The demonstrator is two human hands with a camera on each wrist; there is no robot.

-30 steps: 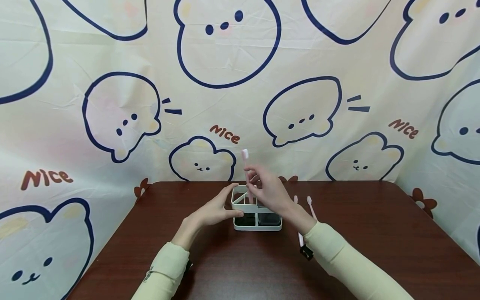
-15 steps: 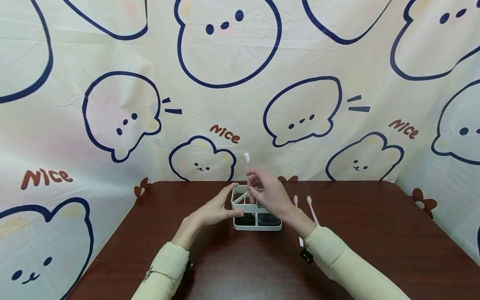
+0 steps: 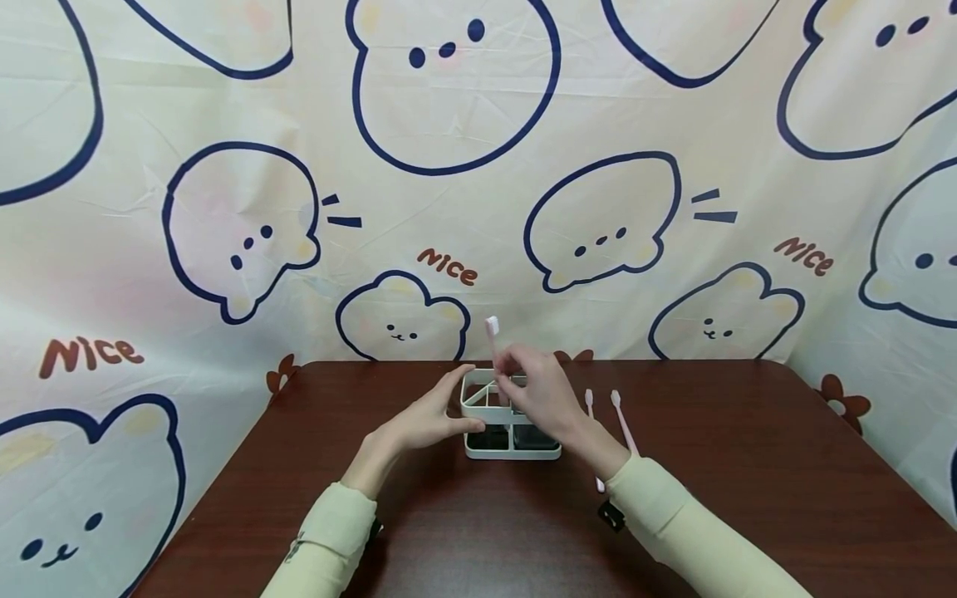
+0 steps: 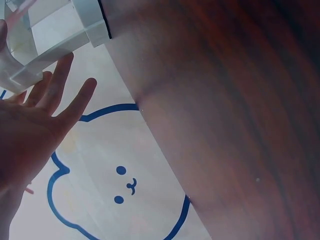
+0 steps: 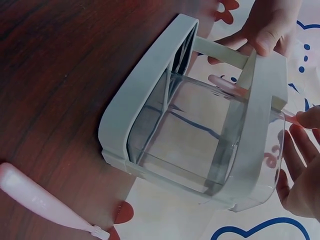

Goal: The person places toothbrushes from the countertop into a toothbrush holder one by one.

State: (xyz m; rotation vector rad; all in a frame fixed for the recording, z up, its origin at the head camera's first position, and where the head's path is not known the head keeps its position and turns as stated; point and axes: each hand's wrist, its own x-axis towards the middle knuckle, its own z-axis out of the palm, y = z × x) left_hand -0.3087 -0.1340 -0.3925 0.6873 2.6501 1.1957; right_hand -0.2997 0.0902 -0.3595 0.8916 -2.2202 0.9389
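A pale grey-green toothbrush holder with a divided top frame stands on the table. My left hand steadies it at the left side, with the thumb on the near rim and fingers reaching behind. In my right hand, thumb and fingertips pinch a pink toothbrush, bristles up. Its handle end shows below the top frame in the right wrist view, lowered through an opening. A clear cup sits in the holder's right part. My right hand hides part of the holder's top in the head view.
Two more pink toothbrushes lie right of the holder: one partly under the right sleeve, the other partly behind the right wrist. The brown table ends at a patterned cloth backdrop.
The pinched toothbrush has gone down a little further into the holder, and my right hand has dropped slightly with it. My left hand stays in place on the holder.
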